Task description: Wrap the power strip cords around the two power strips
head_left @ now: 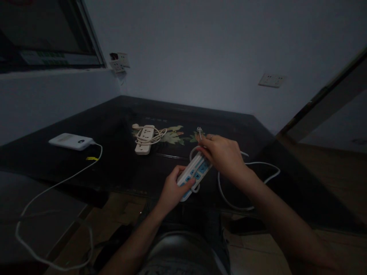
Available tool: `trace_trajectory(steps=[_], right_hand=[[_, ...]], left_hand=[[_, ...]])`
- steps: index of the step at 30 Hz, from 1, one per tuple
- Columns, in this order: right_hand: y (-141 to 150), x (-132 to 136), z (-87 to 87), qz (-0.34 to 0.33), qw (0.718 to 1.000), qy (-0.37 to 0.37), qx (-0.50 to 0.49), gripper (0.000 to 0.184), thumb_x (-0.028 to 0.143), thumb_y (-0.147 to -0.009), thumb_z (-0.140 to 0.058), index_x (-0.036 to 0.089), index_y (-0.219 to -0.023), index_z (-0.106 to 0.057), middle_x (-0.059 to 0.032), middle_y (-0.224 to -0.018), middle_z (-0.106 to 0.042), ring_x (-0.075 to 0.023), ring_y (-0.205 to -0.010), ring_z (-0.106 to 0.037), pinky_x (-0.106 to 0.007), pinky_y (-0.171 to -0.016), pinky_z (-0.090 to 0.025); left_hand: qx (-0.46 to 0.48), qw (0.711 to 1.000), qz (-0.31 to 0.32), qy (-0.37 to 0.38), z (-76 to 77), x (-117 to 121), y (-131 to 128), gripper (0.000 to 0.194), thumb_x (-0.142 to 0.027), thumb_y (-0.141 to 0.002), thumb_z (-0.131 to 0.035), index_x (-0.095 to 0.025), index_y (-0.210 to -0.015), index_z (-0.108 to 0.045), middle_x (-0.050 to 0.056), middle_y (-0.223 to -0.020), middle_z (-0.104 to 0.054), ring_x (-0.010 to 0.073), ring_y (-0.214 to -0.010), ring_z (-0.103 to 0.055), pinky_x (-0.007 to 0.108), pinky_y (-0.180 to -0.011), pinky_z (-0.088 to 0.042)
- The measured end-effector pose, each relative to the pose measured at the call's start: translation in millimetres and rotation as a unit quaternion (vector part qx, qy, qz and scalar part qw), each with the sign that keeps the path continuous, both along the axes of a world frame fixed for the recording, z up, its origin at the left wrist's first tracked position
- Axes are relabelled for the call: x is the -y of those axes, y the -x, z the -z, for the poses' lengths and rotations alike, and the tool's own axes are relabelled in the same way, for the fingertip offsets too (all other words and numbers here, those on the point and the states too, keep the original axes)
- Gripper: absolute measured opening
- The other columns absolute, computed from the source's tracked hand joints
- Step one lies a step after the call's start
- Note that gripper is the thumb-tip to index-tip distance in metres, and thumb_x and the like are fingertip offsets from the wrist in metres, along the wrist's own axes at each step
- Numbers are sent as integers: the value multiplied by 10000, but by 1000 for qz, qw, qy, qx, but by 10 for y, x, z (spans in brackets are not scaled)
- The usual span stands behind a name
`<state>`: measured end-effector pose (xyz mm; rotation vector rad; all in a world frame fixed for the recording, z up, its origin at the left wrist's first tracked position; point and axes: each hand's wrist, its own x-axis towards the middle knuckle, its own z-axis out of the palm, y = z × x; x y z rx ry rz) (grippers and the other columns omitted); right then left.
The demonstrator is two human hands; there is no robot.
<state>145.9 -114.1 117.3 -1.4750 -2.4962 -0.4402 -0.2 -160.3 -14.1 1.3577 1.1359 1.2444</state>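
Observation:
A white power strip [192, 175] with blue sockets slants over the near edge of the black table. My left hand [174, 187] is closed around its lower end, thumb across the sockets. My right hand [222, 152] is closed at the upper end, pinching the white cord [200, 136] just below a small plug [199, 130]. Part of the cord loops around the strip; the rest curves in a loose loop [269, 164] on the table to the right of my right hand. The right palm hides the strip's far corner.
Left of the strip lies a second white power strip [145, 149] with its cord wound round it. A white power bank [71, 141] is at the far left, its cable [37, 196] hanging off the table [137, 175]. Wall sockets [272, 80] are behind.

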Motion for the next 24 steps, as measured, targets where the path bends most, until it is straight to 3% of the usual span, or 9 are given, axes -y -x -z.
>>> trace_trajectory(steps=[7, 17, 21, 24], right_hand=[[-110, -414, -170, 32, 999, 11, -32, 219, 379, -884, -561, 238, -899, -728, -50, -870, -725, -202, -793, -651, -259, -562, -312], [59, -899, -193, -54, 984, 167, 1, 162, 331, -756, -719, 220, -865, -763, -37, -733, -702, -167, -691, -630, -240, -546, -353], [80, -876, -312, -63, 985, 162, -4, 165, 326, -754, -722, 203, -855, -767, -40, -718, -695, -159, -685, -624, -242, -554, -358], [163, -625, -418, -77, 987, 139, 1, 163, 325, -768, -713, 210, -872, -764, -43, -735, -700, -163, -684, -629, -246, -569, -373]], left_hand=[[-38, 999, -5, -36, -40, 66, 25, 336, -357, -749, -687, -172, -995, -553, 22, -902, -640, 170, -819, -605, 247, -717, -472], [-166, 975, 75, -124, -104, 268, -59, 372, -327, -720, -734, -230, -1059, -615, 28, -1005, -686, 195, -907, -636, 261, -780, -458], [-162, 977, 72, -118, -95, 230, -58, 373, -318, -714, -743, -228, -1054, -617, 24, -1011, -687, 194, -926, -635, 255, -790, -454], [-152, 981, 70, -101, -60, 141, -89, 354, -302, -712, -740, -223, -1036, -621, 20, -990, -685, 196, -914, -629, 257, -780, -450]])
